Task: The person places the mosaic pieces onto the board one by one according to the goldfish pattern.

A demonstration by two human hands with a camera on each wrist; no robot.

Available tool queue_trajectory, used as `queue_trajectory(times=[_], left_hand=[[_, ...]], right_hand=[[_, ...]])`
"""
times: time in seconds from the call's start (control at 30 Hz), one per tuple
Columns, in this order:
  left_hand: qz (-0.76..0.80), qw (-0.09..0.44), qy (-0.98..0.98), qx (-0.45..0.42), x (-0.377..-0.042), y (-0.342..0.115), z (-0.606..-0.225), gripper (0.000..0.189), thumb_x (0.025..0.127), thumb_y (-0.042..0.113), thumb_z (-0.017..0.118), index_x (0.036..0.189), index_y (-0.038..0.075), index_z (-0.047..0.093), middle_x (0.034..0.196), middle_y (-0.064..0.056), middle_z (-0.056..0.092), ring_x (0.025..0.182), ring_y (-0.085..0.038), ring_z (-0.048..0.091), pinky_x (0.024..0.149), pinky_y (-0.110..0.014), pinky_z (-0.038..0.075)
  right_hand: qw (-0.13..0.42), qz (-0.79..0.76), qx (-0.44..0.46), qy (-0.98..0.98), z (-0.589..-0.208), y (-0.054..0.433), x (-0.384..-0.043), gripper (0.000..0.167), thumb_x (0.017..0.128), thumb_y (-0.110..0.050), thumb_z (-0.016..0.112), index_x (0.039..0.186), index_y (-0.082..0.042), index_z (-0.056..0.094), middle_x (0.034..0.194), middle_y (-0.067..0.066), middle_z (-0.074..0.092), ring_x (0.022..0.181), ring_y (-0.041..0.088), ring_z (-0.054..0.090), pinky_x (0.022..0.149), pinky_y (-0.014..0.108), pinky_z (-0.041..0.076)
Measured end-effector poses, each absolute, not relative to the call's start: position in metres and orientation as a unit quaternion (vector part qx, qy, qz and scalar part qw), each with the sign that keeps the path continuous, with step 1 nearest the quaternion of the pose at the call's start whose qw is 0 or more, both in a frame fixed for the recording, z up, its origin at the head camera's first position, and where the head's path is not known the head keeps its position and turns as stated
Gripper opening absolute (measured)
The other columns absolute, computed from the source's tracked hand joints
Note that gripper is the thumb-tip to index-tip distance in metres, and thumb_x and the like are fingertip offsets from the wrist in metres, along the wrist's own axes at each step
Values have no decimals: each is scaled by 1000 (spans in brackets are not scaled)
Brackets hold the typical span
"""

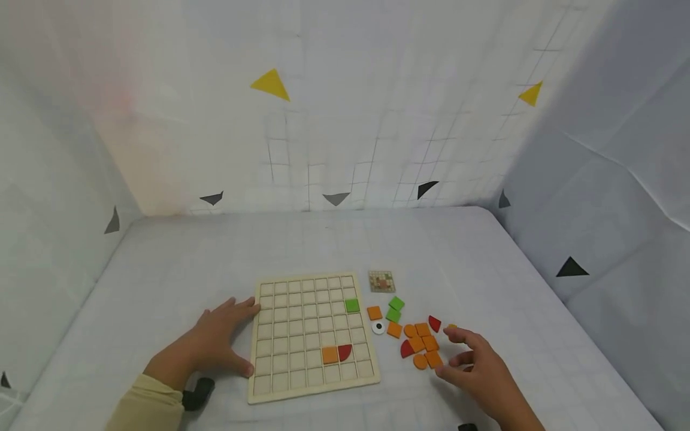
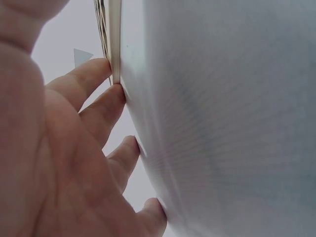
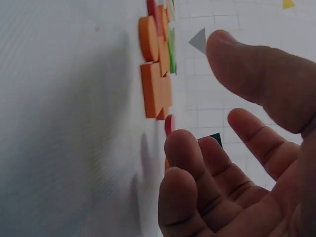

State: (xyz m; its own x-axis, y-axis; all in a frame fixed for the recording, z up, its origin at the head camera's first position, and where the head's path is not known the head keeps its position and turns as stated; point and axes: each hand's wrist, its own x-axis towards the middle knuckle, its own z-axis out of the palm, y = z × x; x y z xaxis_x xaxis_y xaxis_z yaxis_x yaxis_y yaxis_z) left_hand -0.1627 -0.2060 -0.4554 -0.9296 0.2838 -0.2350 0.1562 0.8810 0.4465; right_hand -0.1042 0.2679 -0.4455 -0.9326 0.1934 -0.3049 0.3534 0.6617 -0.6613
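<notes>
A square wooden grid board [image 1: 297, 360] lies on the white surface. Its cells hold a green tile [image 1: 352, 306], an orange square tile [image 1: 330, 355] and a red quarter-round tile [image 1: 344, 352]. My left hand [image 1: 218, 335] rests against the board's left edge, fingertips touching the rim [image 2: 116, 49], thumb lower along the same side. My right hand [image 1: 480, 368] hovers just right of a cluster of orange tiles [image 1: 417, 344], fingers loosely bent. In the right wrist view, nothing shows between its thumb and fingers [image 3: 182, 197].
Right of the board lie loose green tiles [image 1: 393, 315], a white round tile with a black dot [image 1: 379, 327] and red quarter-round pieces [image 1: 434, 323]. A small patterned square [image 1: 381, 281] sits beside the board's upper right corner. White fabric walls [image 1: 345, 120] enclose the back and sides.
</notes>
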Motion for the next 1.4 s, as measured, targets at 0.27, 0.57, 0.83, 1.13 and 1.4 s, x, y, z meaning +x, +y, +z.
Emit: queue_trajectory(times=[0.27,0.57,0.83,1.13,1.4], left_hand=[[230,144,956,109,-163,-209,-463,129,42,65,93,154,23,45,166,-4,34,154,-45,18,117,-78,9],[223,145,958,110,-165,-209,-464,129,42,64,94,154,22,45,165,-4,35,154,-45,20,115,-79,11],[231,145,957,102,-165,-207,-464,128,42,60,95,154,24,46,166,0,35,155,-42,18,118,-77,8],[232,140,957,103,-164,-207,-465,129,40,62,95,154,25,45,165,0,35,155,-43,19,117,-77,8],[229,139,958,103,-164,-207,-465,129,41,62,95,154,26,45,165,1,36,155,-42,20,117,-77,9]], right_hand=[[137,-347,162,914,-451,264,-109,73,63,-39,95,119,-4,64,112,7,67,81,18,57,71,30,60],[140,-326,147,923,-454,254,-117,62,68,-25,94,119,-5,65,108,5,67,84,19,58,74,34,60],[130,-298,133,936,-454,247,-122,50,70,-12,90,113,-5,67,101,4,67,84,18,59,77,38,62],[122,-277,135,944,-451,240,-128,49,71,-14,89,114,-6,66,98,5,66,84,20,59,77,40,61],[127,-275,139,943,-450,239,-131,44,69,-9,85,108,-6,66,97,6,67,84,20,60,80,43,60]])
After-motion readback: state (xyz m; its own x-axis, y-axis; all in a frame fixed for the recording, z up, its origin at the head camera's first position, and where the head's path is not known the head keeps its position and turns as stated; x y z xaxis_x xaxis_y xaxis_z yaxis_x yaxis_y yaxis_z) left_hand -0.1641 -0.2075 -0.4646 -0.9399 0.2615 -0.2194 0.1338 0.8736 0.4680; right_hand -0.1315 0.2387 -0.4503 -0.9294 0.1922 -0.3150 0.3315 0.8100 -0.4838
